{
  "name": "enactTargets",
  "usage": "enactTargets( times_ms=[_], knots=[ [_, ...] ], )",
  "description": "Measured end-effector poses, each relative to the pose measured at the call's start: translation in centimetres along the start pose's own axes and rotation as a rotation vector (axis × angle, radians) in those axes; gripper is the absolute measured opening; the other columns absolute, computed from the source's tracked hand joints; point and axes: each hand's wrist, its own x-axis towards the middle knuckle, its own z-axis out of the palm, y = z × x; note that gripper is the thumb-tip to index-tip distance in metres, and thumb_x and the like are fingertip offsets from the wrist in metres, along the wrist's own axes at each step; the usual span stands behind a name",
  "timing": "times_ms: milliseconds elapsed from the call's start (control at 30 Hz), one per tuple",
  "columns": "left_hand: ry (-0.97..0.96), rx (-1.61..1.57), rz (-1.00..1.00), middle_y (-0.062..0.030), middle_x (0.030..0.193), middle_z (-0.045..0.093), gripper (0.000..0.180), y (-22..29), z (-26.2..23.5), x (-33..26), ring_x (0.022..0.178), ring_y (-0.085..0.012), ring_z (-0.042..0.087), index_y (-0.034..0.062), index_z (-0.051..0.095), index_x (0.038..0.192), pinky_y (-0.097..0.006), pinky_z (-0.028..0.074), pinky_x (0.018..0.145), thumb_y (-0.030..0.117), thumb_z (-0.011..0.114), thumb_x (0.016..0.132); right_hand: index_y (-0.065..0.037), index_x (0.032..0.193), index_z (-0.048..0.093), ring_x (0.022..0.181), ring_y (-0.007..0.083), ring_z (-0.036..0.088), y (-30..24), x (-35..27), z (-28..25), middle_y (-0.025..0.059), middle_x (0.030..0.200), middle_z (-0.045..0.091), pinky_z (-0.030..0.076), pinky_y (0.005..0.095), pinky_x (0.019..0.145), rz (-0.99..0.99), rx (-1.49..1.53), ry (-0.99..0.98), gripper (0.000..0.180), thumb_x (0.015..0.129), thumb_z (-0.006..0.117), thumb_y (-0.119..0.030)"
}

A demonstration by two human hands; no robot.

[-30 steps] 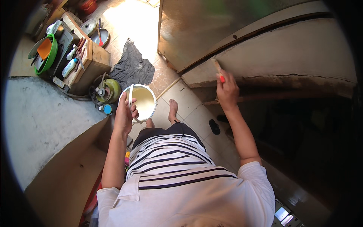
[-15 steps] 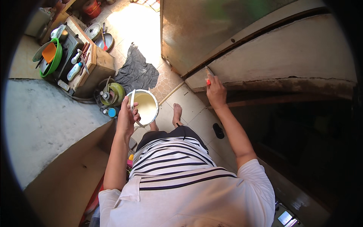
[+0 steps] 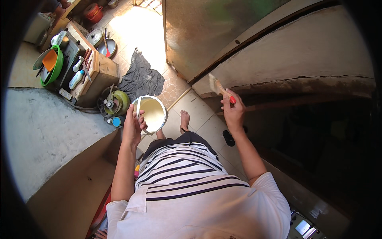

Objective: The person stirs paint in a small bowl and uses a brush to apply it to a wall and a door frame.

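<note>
Cream-coloured paint fills the round white bucket (image 3: 150,114), smooth and flat on top, and my left hand (image 3: 133,124) is clamped on its near rim, fingers curled over the edge and thumb outside, so the bucket hangs tipped a little above the tiled floor (image 3: 197,111). My left forearm runs straight up from the elbow, close to the striped shirt (image 3: 183,167). My right hand (image 3: 233,111) is shut around a paintbrush (image 3: 219,87), gripping its pale wooden handle with the red end at my fingers; the flat bristles point up and left and lie against the lower edge of the rough plastered wall (image 3: 290,59), right where it meets a cracked, flaking ledge. My right arm is stretched forward and upward, wrist slightly bent. Beside the wall stands a dull, scuffed metal door panel (image 3: 199,36) with a greenish sheen. Below the bucket I see one bare foot (image 3: 184,120) on the pale square tiles, and a dark sandal (image 3: 229,138) just right of it. A crumpled dark grey cloth (image 3: 141,79) lies on the floor beyond the bucket. To the left a grainy grey concrete counter (image 3: 43,131) curves away, with a green round gas stove (image 3: 116,102) at its foot, a wooden crate (image 3: 97,67) behind that, and a green basin (image 3: 53,65) holding an orange tub.
</note>
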Motion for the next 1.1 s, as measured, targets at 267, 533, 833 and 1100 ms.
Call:
enactTargets(
  times_ms=[267,533,833,1100],
  knots=[
    [0.000,0.006,-0.011,0.0044,0.060,0.042,0.057,-0.1,-0.2,0.4,0.049,-0.0090,0.040,0.0055,0.055,0.096,-0.025,0.033,0.053,0.062,0.049,0.093,0.010,0.117,0.052,0.084,0.0278,0.070,14.0,-5.4,7.6,0.0196,0.098,0.065,0.062,0.0329,0.072,0.998,0.814,0.041,0.026,0.097,0.054,-0.008],
    [0.011,0.052,-0.013,0.0047,0.060,0.041,0.057,0.1,0.0,0.3,0.049,-0.0086,0.040,0.0072,0.056,0.097,-0.024,0.033,0.054,0.063,0.049,0.092,0.011,0.113,0.050,0.103,0.0343,0.066,15.0,-2.8,12.5,0.0233,0.109,0.060,0.059,0.0359,0.090,1.093,1.181,0.063,0.022,0.098,0.051,-0.005],
    [-0.010,0.047,-0.030,0.0045,0.060,0.040,0.057,0.2,-0.3,0.7,0.049,-0.0086,0.039,0.0074,0.056,0.096,-0.024,0.032,0.055,0.064,0.050,0.091,0.012,0.109,0.046,0.108,0.0344,0.062,11.2,1.3,13.1,0.0221,0.111,0.058,0.056,0.0379,0.095,0.976,1.504,0.278,0.017,0.096,0.049,0.001],
    [-0.027,0.044,-0.017,0.0046,0.060,0.040,0.056,0.1,-0.4,0.7,0.049,-0.0090,0.039,0.0076,0.056,0.096,-0.026,0.034,0.056,0.063,0.050,0.091,0.010,0.118,0.050,0.113,0.0291,0.062,-0.1,-1.9,9.5,0.0185,0.118,0.060,0.053,0.0340,0.098,0.808,1.319,0.171,0.026,0.101,0.049,-0.010]
  ],
)
